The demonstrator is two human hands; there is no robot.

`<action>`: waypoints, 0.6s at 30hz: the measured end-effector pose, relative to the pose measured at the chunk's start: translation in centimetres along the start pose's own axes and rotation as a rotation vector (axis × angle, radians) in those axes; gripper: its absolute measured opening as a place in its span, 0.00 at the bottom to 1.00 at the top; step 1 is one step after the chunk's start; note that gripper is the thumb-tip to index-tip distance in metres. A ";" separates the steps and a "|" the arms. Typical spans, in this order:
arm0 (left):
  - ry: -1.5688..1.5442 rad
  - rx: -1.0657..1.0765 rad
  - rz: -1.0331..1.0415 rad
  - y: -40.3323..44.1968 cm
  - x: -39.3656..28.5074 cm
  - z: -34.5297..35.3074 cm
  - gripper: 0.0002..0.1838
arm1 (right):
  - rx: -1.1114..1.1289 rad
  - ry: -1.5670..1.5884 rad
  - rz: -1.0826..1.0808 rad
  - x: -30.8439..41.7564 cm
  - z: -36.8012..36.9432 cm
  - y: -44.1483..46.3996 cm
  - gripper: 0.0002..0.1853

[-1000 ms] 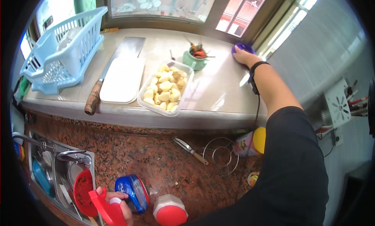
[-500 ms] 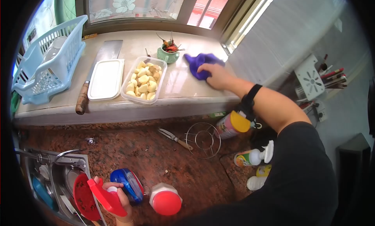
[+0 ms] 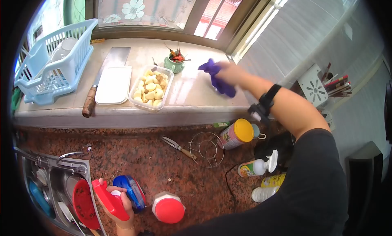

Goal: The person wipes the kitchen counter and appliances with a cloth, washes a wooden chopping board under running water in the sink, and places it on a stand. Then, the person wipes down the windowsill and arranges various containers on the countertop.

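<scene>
My right hand (image 3: 229,74), slightly blurred, is closed on a purple cloth (image 3: 222,84) over the right part of the pale window ledge (image 3: 185,91). Fingers of my left hand (image 3: 120,203) wrap round the neck of a spray bottle with a red trigger head (image 3: 109,200) and a blue body (image 3: 130,191), low beside the sink. Left of the cloth stands a green pot (image 3: 174,64) of dried chillies. A clear tub of peeled garlic (image 3: 151,89), a white lid (image 3: 113,85) and a cleaver (image 3: 116,58) with a wooden handle lie further left.
A blue dish rack (image 3: 57,68) stands at the ledge's left end. On the red-brown counter are a peeler (image 3: 179,148), a wire ring stand (image 3: 206,150), a yellow-lidded can (image 3: 237,134), a white spray bottle (image 3: 257,167) and a red-lidded jar (image 3: 169,210). The sink (image 3: 61,191) holds dishes.
From the ledge's far right corner, my right hand has come left and nearer with the cloth, which now hangs bunched from it. My left hand still grips the spray bottle. The view has shifted.
</scene>
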State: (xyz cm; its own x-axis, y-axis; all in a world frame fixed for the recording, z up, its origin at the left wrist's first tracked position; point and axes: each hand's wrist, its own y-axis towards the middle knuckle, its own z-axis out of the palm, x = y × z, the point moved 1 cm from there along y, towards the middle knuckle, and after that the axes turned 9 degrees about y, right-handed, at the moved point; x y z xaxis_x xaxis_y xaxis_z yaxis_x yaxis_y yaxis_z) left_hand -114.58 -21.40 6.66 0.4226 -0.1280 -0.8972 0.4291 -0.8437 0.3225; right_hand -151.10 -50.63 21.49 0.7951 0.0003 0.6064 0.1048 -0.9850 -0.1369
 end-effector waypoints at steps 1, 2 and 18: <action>0.031 -0.009 0.039 -0.1 0.5 -0.1 0.37 | 0.063 -0.251 -0.080 -1.2 3.6 -0.3 0.25; 0.036 -0.016 0.034 -0.3 0.6 -0.1 0.37 | 0.124 -0.502 -0.164 -2.5 6.4 -0.1 0.28; 0.216 0.132 0.031 0.3 -2.6 -1.9 0.34 | 0.151 -0.631 -0.257 -2.8 1.5 22.1 0.35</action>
State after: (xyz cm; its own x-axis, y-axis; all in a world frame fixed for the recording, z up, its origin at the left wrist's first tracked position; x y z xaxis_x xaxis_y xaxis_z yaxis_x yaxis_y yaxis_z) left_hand -114.08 -20.35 9.69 0.6010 -0.0528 -0.7975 0.3113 -0.9035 0.2944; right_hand -150.15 -72.14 15.60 0.9241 0.3758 0.0697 0.3821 -0.9053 -0.1855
